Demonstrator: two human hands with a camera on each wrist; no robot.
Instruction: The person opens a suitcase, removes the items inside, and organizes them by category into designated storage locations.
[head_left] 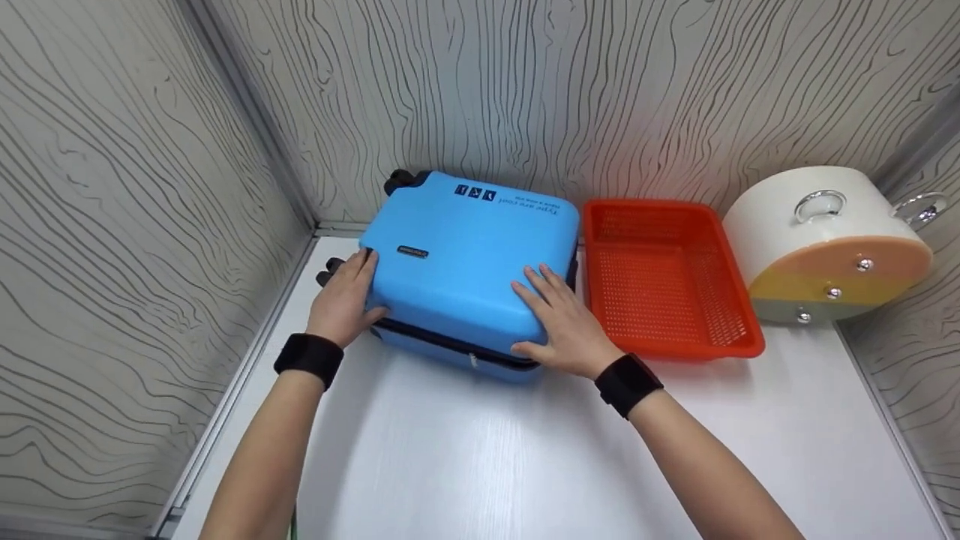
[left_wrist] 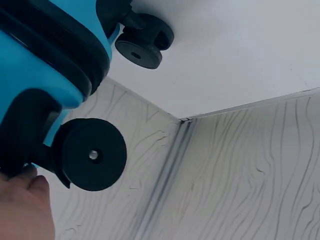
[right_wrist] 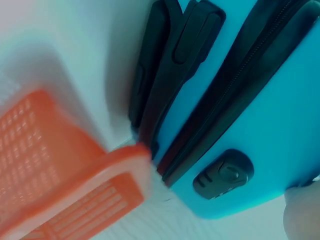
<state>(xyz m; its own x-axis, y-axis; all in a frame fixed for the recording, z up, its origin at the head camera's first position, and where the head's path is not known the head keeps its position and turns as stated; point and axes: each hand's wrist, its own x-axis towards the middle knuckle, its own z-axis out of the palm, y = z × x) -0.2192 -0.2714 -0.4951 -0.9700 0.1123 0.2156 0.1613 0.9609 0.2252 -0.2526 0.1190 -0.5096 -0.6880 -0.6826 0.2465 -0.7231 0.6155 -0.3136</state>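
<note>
A blue hard-shell suitcase (head_left: 465, 255) lies flat on the white table, with a black zip band along its side. My left hand (head_left: 343, 300) rests on its near left corner, fingers on the top shell and thumb against the side. Beside that hand, black wheels (left_wrist: 95, 154) stick out from the suitcase's left end. On the near right corner lies my right hand (head_left: 562, 322), fingers spread over the top and thumb low on the side. A black handle (right_wrist: 172, 65) and a lock (right_wrist: 225, 174) show in the right wrist view.
Right of the suitcase stands a red plastic basket (head_left: 673, 346) with perforated walls. Farther right sits a white drum-shaped case (head_left: 780, 217) with a striped colored front and metal rings. Wood-grain walls (head_left: 480, 90) enclose the table (head_left: 465, 457) at the back and sides.
</note>
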